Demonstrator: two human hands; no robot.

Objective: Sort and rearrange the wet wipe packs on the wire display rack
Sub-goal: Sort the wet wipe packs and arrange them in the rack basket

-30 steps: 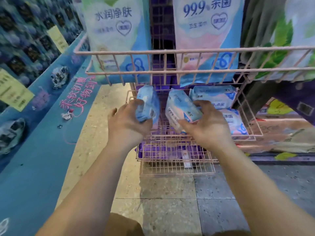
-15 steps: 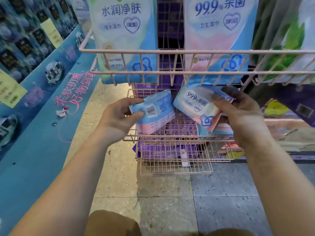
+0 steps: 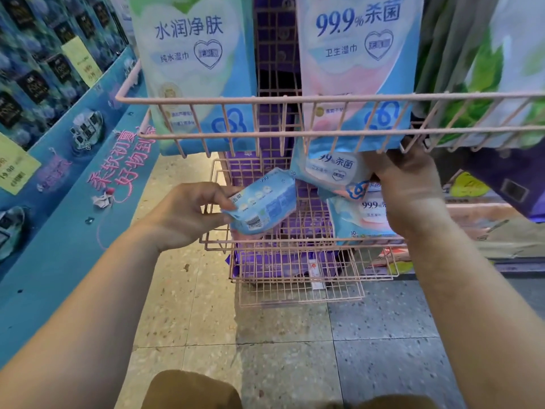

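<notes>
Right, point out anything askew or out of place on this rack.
The pack in the left hand lies tilted, barcode side up. The right hand holds another pack slanted under the top basket. A crumpled scrap sits on the blue ledge.

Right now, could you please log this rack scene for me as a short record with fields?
Setting: pink wire rack on a shop floor
Left hand: holds a small blue pack, barcode side showing, over the middle shelf
Right hand: grips a 99.9% pack just under the top basket
Middle shelf: another 99.9% pack standing at the right
Top basket: two large packs upright
</notes>
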